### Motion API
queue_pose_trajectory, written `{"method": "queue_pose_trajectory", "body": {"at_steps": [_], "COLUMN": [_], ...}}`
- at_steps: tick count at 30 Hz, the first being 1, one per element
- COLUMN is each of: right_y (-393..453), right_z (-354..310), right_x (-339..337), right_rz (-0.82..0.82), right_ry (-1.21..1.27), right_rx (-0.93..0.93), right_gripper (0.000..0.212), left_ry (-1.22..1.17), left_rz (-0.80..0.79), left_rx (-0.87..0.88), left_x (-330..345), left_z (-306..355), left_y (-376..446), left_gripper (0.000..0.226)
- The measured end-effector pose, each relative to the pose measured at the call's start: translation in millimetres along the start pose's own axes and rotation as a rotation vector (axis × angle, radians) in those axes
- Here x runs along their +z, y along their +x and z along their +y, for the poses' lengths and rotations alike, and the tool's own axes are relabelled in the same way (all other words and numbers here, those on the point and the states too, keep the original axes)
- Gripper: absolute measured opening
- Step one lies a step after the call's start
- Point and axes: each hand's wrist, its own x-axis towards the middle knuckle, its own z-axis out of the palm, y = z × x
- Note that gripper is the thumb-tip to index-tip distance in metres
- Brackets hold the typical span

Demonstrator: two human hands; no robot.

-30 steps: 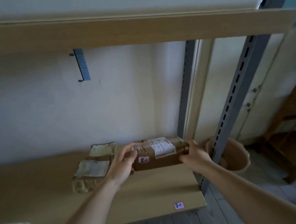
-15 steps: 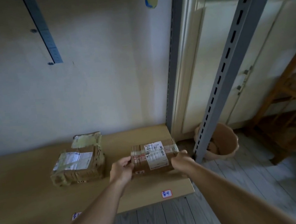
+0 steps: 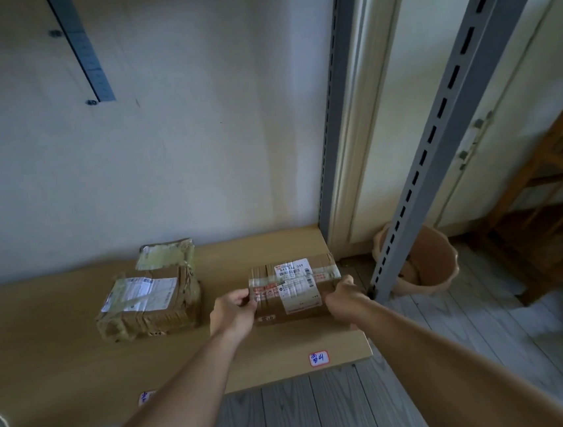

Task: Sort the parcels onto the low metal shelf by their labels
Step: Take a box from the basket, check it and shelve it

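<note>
A brown cardboard parcel with a white shipping label lies on the right end of the low shelf board. My left hand grips its left end and my right hand grips its right end. On the board's front edge below the parcel is a red-bordered label sticker. A second label sticker sits further left, partly hidden by my left arm. A taped parcel rests on the board to the left, with a flat greenish packet behind it.
Grey slotted metal uprights stand at the shelf's right end, one right beside my right hand. A tan bucket sits on the floor behind the front upright. A wooden rack stands at far right. The wall closes off the back.
The parcel has come forward from the back of the board towards me, both hands still on its ends. My view has tilted down, so the upper shelf has left the frame.
</note>
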Motion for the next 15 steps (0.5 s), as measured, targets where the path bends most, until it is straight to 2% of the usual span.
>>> {"method": "queue_pose_trajectory", "body": {"at_steps": [8,15], "right_y": [3.1,1.3], "right_z": [0.3,0.0], "right_x": [-0.4,1.1], "right_rz": [0.002,0.019], "right_ry": [0.005,0.044], "right_rx": [0.027,0.032], "right_gripper": [0.064,0.06], "left_ry": [-0.022,-0.014], "left_rz": [-0.015,-0.042], "left_rx": [-0.004,0.001], "left_x": [-1.1,1.2], "left_z": [-2.8,-2.0], "left_y": [3.0,2.2], "left_gripper": [0.041,0.043]}}
